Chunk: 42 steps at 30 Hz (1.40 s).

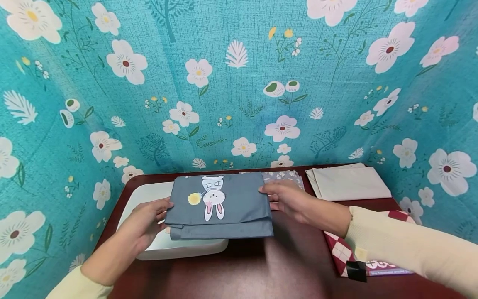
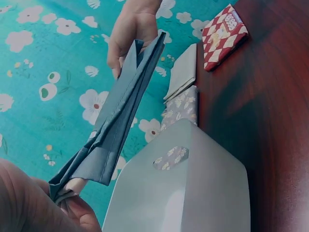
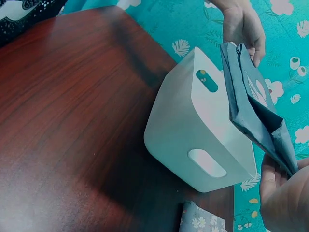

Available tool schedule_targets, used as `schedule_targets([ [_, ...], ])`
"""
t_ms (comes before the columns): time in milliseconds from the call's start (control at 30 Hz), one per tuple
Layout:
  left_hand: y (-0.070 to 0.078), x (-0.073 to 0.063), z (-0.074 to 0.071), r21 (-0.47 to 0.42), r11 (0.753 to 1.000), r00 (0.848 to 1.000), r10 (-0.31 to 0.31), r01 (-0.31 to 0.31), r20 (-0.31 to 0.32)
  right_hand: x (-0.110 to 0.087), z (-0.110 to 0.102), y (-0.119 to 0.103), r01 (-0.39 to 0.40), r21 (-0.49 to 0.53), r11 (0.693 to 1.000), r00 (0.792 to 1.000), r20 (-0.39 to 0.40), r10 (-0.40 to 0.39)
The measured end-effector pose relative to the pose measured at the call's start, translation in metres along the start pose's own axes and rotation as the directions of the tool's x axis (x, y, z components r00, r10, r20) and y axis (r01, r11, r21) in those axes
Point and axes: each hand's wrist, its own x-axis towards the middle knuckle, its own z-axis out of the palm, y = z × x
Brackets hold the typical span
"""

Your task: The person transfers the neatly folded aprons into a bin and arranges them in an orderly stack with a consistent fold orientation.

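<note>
A folded dark grey cloth (image 1: 239,197), printed with a white rabbit that appears upside down in the head view, is held up flat between my two hands. My left hand (image 1: 143,224) pinches its left edge, thumb on top. On the opposite edge my right hand (image 1: 291,201) grips it the same way. Folded layers show along the near side, and in the left wrist view a pale piece (image 2: 76,185) peeks out by my left fingers. Below and to the left stands a white plastic bin (image 3: 169,130) with oval handle holes; the cloth covers part of its opening in the head view.
Behind my right hand lies a grey floral folded cloth (image 1: 281,175). A beige folded cloth (image 1: 351,182) is at the back right. Under my right forearm lies a red and white checked item (image 1: 340,251). Teal flowered fabric (image 1: 231,83) hangs around the dark red wooden table (image 1: 239,274).
</note>
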Motion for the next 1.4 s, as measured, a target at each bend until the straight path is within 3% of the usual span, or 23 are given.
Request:
schedule_targets([
  [400, 0.006, 0.002, -0.017, -0.014, 1.000, 1.000, 0.018, -0.018, -0.004, 0.010, 0.015, -0.004, -0.017, 0.043, 0.999, 1.000, -0.009, 0.017],
  [600, 0.004, 0.006, -0.024, -0.002, 1.000, 1.000, -0.002, 0.002, -0.018, 0.013, 0.020, -0.005, -0.028, 0.027, 0.999, 1.000, -0.008, 0.028],
  [1033, 0.007, 0.007, -0.058, 0.033, 0.999, 0.999, 0.005, -0.007, 0.045, 0.020, 0.040, -0.008, -0.017, 0.041, 0.999, 0.998, 0.058, 0.015],
  [1400, 0.003, 0.009, -0.083, 0.100, 0.995, 0.999, 0.000, -0.005, 0.051, 0.032, 0.062, -0.008, -0.030, 0.044, 0.999, 0.999, 0.045, 0.028],
])
